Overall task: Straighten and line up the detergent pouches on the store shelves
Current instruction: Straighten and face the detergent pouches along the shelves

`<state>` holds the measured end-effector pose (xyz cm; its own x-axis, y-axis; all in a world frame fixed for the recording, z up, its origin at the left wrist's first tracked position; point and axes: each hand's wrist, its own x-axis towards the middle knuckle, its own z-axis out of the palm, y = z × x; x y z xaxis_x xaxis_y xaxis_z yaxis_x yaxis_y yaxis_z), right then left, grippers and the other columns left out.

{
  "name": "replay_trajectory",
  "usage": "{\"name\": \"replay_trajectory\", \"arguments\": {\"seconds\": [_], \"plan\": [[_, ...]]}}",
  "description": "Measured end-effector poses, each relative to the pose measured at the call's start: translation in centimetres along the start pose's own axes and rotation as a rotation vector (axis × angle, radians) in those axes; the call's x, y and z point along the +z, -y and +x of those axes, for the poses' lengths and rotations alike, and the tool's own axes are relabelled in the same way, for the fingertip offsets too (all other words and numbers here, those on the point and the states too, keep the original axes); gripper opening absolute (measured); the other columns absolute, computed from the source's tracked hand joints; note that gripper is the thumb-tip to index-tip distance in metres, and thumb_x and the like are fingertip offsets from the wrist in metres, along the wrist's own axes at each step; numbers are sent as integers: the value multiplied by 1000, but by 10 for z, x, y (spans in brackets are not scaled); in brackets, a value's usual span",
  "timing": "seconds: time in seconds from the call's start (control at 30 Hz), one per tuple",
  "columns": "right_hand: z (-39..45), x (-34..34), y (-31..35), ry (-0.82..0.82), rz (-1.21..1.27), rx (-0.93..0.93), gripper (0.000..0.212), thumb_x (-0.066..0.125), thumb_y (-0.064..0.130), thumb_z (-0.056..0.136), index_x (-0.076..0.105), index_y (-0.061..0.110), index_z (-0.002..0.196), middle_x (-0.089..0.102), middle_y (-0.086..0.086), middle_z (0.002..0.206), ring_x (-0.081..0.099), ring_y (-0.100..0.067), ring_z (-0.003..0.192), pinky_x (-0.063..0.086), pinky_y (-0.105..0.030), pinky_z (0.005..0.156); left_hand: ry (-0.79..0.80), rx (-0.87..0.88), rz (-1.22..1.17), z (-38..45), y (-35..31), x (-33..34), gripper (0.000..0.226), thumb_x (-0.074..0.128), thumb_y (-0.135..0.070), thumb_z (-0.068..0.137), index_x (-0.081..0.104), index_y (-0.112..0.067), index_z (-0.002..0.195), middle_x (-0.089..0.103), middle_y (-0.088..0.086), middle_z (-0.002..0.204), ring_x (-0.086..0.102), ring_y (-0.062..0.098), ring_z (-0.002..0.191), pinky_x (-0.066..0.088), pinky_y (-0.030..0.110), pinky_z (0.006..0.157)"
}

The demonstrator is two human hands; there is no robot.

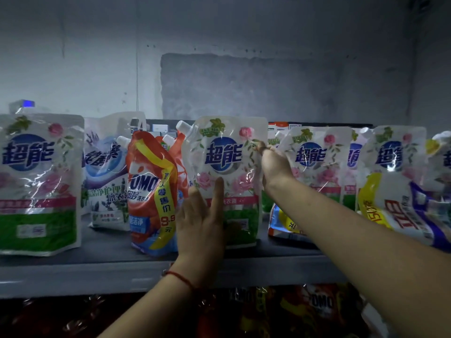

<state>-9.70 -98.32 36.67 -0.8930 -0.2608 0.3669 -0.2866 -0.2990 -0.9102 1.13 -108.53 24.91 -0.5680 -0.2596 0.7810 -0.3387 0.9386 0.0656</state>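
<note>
A dim store aisle: a grey metal shelf (102,272) runs below a rough, patched concrete wall (244,86), lined with glossy plastic detergent pouches that catch the light in creases. At centre, a white rose-printed pouch (225,167) with a green base and a corner spout stands upright on the shelf, gripped from both sides. The left hand (200,220), a red string bracelet (181,279) at its wrist, reaches up with the forefinger extended flat against the pouch's front and the thumb spread wide toward the lower left edge. The right hand (274,164) pinches the pouch's upper right edge, fingers curled shut on the film. Just left of the left thumb leans a crumpled red OMO pouch (152,191); beyond the right knuckles another rose pouch (314,162) tilts. Red packs (305,311) fill the darker tier beneath the forearms.
</note>
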Motion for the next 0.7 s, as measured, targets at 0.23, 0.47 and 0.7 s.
{"name": "replay_trajectory", "arguments": {"seconds": [0.23,0.47,0.7], "plan": [[-19,-17,15,110,-399,-162,15,47,20,99,61,18,103,68,-11,106,64,-28,98,52,-46,86,54,-42,42,2,-5,-13,113,69,-59,79,-3,-22,157,12,41,146,39,52,128,36,56,107],[-49,-44,18,139,-1186,-353,60,44,50,98,27,28,151,52,-9,140,60,-15,91,51,-44,93,118,59,15,-10,-3,-23,104,49,-67,89,-17,-20,154,-34,31,150,-17,52,144,-6,52,115],[-97,-83,18,299,-1785,-408,65,36,49,101,16,19,156,20,-4,161,12,-22,149,3,-33,120,234,369,32,0,1,-47,78,34,-65,85,46,-15,144,35,25,153,38,49,137,35,61,107]]}}
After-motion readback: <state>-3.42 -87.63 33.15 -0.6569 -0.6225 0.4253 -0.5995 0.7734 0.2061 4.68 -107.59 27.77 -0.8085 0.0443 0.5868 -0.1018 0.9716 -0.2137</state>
